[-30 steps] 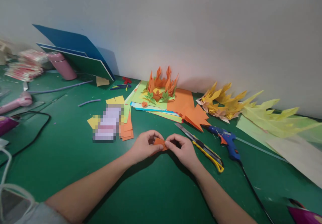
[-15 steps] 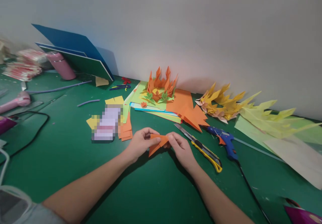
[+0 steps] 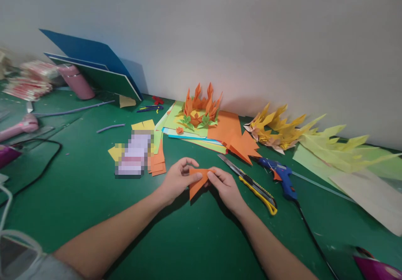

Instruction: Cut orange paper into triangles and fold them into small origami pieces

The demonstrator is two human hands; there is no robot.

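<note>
A small folded piece of orange paper [image 3: 196, 186] is held between both hands above the green table [image 3: 188, 246]. My left hand [image 3: 177, 181] pinches its left side, the thumb lying over the front and the index finger arched above. At the upper right corner my right hand [image 3: 224, 185] grips the paper between thumb and fingers. One point of the triangle hangs downward. To the left lie small orange paper pieces [image 3: 157, 167]. Just right of my right hand is a yellow-handled utility knife [image 3: 251, 183] with its blade out.
Behind the hands stands an orange folded-paper ring [image 3: 201, 108] on paper sheets. A blue glue gun [image 3: 281, 177] with a black cord lies right, near yellow paper crowns [image 3: 279, 129]. Leftward are a pixelated object [image 3: 133, 154], a pink bottle [image 3: 76, 82] and leaning blue boards [image 3: 88, 53].
The orange paper has turned slightly in my hands, so its point hangs lower and more of its face shows. My left index finger has lifted away from the paper's top edge.
</note>
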